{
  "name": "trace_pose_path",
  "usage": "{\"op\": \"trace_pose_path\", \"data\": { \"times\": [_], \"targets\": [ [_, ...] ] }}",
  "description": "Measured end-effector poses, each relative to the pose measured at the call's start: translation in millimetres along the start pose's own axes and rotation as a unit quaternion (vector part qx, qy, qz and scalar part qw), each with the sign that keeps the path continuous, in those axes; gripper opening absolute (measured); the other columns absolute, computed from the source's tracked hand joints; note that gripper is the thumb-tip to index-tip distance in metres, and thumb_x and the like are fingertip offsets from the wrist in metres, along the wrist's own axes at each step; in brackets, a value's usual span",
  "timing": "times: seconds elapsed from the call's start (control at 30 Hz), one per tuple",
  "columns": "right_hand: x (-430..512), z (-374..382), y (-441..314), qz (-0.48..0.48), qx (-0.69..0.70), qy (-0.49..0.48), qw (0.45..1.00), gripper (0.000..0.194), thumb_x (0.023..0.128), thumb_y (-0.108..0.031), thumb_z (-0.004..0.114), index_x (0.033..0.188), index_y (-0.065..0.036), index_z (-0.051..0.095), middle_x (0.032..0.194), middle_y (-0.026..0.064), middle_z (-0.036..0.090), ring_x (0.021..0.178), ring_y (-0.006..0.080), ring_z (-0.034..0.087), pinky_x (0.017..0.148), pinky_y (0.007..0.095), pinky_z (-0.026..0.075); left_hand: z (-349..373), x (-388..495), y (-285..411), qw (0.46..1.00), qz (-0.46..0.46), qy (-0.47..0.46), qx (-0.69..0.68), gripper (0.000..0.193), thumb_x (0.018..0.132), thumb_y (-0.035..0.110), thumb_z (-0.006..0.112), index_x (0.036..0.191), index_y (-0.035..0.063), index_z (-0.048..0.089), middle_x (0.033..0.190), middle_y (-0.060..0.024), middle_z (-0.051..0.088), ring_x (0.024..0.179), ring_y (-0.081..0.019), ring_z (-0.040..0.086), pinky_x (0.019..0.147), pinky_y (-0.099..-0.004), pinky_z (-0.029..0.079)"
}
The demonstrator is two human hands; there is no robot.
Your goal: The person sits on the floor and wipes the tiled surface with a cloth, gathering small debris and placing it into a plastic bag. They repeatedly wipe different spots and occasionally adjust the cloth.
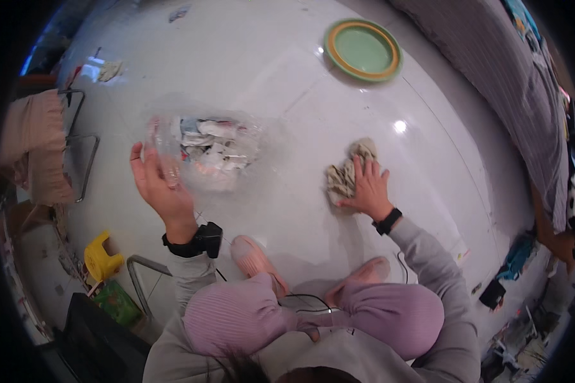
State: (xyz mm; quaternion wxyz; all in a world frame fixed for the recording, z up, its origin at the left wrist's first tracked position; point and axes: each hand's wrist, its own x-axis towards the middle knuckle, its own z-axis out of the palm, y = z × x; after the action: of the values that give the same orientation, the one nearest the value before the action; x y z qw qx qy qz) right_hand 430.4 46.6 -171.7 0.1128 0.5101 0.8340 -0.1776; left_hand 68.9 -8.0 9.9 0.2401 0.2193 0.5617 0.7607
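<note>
My left hand (163,191) is at the left rim of a clear plastic bag or container (165,148) that holds paper scraps and other litter (220,148). Its fingers reach up beside the clear plastic; whether they pinch it cannot be told. My right hand (371,186) lies with spread fingers on a crumpled beige cloth (342,179) on the white tiled floor (287,210). Part of the cloth is hidden under the palm.
A green and orange round plate or basin (394,52) rests farther off. Left are a metal-framed rack with pink fabric (36,143), a yellow plastic object (96,258) and another beige cloth (110,71). Draped grey fabric (488,81) borders the right.
</note>
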Motion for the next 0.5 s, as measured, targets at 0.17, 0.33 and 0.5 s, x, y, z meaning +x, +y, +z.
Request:
{"op": "trace_pose_path", "data": {
  "times": [0.17,0.33,0.5],
  "targets": [
    [8,2,3,-0.119,-0.050,0.060,0.990,0.132,0.050,-0.069,0.084,0.149,0.004,0.033,0.158,0.0272,0.023,0.149,0.0411,0.018,0.115,0.0615,0.019,5,-2,-2,1.000,0.009,0.019,0.010,0.033,0.101,0.011,0.051,0.132,0.0020,0.042,0.065,0.0036,0.034,0.052,-0.0044,0.028,0.052,-0.0211,0.027],
    [11,-6,12,-0.183,-0.045,-0.032,0.982,0.131,0.050,-0.065,0.086,0.150,0.003,0.033,0.161,0.0280,0.018,0.152,0.0421,0.013,0.121,0.0586,0.011,4,-1,-4,0.999,0.014,0.022,0.019,0.032,0.101,0.011,0.050,0.131,0.0015,0.043,0.068,0.0026,0.036,0.053,-0.0047,0.028,0.053,-0.0219,0.027],
    [14,-9,27,-0.151,-0.068,-0.021,0.986,0.127,0.048,-0.055,0.092,0.149,-0.001,0.036,0.161,0.0273,0.018,0.151,0.0437,0.016,0.120,0.0600,0.012,-4,5,-14,1.000,0.015,0.004,0.024,0.030,0.101,0.011,0.050,0.129,0.0022,0.045,0.072,0.0023,0.039,0.055,-0.0046,0.029,0.053,-0.0220,0.028]
  ]
}}
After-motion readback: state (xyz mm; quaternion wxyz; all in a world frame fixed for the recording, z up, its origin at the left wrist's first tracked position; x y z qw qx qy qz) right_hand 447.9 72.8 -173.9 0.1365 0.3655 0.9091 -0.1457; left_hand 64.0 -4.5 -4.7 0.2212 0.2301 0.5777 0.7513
